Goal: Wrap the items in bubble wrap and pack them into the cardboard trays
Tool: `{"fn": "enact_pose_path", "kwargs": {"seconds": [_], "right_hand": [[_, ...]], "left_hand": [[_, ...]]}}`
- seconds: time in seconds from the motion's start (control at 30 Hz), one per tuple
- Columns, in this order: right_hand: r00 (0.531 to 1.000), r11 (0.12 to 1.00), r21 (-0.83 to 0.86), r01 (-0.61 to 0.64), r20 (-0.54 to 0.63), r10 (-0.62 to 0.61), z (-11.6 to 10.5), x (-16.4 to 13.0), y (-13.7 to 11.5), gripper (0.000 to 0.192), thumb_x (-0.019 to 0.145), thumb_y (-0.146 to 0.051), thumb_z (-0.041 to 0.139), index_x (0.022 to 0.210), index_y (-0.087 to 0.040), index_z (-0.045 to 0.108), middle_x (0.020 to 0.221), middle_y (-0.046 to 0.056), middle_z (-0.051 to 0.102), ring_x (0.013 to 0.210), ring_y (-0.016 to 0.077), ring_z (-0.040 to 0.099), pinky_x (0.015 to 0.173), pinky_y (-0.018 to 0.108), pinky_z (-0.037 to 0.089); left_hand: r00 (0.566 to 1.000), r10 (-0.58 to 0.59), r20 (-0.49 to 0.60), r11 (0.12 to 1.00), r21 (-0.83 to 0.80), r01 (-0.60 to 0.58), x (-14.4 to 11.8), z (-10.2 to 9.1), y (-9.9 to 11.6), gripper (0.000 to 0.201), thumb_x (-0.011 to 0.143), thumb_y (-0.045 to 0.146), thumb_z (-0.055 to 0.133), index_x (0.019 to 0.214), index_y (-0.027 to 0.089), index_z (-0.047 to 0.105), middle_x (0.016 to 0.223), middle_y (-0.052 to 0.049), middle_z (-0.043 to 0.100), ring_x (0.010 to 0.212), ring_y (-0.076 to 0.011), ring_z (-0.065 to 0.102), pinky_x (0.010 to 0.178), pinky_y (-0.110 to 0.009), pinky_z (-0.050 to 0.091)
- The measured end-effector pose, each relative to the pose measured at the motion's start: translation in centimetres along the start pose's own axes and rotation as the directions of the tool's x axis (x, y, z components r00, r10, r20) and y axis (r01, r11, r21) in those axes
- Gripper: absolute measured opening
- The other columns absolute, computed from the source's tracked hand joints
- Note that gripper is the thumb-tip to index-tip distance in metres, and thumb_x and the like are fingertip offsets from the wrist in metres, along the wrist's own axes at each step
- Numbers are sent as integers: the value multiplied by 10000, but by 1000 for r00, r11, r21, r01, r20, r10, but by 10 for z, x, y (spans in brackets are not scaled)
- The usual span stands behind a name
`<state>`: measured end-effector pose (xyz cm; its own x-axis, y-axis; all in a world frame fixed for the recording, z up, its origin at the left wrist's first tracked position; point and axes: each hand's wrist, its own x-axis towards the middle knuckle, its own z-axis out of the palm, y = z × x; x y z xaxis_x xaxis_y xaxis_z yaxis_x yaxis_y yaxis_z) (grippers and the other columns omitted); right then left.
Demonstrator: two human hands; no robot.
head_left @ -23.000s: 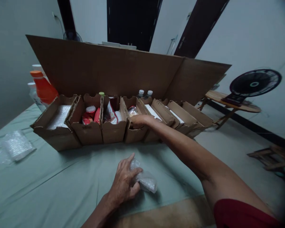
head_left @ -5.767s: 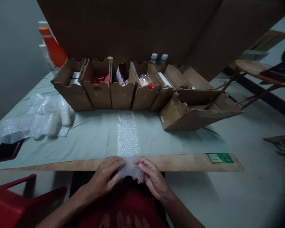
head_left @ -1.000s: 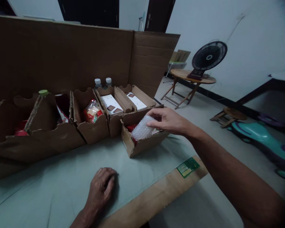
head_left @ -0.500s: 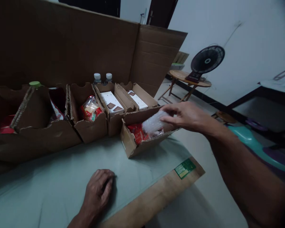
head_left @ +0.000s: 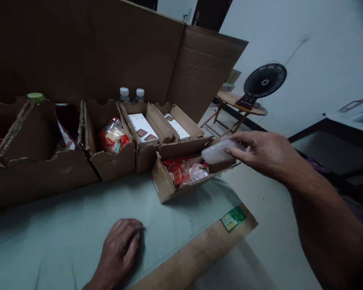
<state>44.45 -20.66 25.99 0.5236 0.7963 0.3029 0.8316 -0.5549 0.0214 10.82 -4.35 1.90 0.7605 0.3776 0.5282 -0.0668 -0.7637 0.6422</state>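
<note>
My right hand (head_left: 257,151) grips one end of a bubble-wrapped packet (head_left: 216,152) between thumb and fingers. The packet is held over the far end of a small open cardboard box (head_left: 161,183). Inside that box lie a red snack packet (head_left: 178,167) and a pink-and-white packet (head_left: 199,172). My left hand (head_left: 119,249) rests palm down on the pale green tabletop (head_left: 87,217), its fingers loosely curled and closed. Nothing shows in it, and it is apart from the boxes.
Along the back stand cardboard bins, one with a red-and-clear snack bag (head_left: 114,136), two with white boxes (head_left: 143,131). Behind them are two white-capped bottles (head_left: 124,93) and a tall cardboard panel (head_left: 109,52). A fan (head_left: 264,81) stands on a round stool (head_left: 254,108).
My right hand has moved right with the bubble-wrapped packet, uncovering the pink-and-white packet in the box. My left hand stays on the tabletop. The view has shifted slightly.
</note>
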Motion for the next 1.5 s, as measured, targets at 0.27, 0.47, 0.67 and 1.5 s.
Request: {"fn": "enact_pose_path", "kwargs": {"seconds": [0.27,0.47,0.67,1.5], "right_hand": [[894,914,405,8,406,-187,-5,3,-11,361,838,-575,682,926,-237,776,728,7,713,601,167,614,513,266,426],[965,838,546,-15,227,-130,-3,11,-22,379,805,-584,741,951,-237,784,884,36,751,765,205,684,663,295,525],[796,804,595,20,477,-373,17,35,-45,308,861,-466,658,1017,-227,773,879,12,762,715,169,674,594,253,482],[807,866,457,202,423,-411,37,25,-79,243,884,-290,654,1090,-223,765,1001,37,779,855,197,702,739,284,480]], "left_hand": [[999,-27,30,1000,-8,27,-1,-2,2,206,929,152,538,1034,230,698,932,-57,760,839,-175,715,728,-261,593],[998,-31,49,999,-6,31,-2,-3,2,210,923,159,550,1058,239,690,944,-43,763,854,-166,716,740,-249,595],[995,-69,69,997,-32,71,-1,-2,1,232,918,164,551,1077,249,697,961,-54,767,863,-186,724,729,-274,605],[997,-52,52,998,-20,53,-1,-1,-2,192,924,159,547,996,221,713,914,-55,759,830,-178,709,720,-271,582]]}}
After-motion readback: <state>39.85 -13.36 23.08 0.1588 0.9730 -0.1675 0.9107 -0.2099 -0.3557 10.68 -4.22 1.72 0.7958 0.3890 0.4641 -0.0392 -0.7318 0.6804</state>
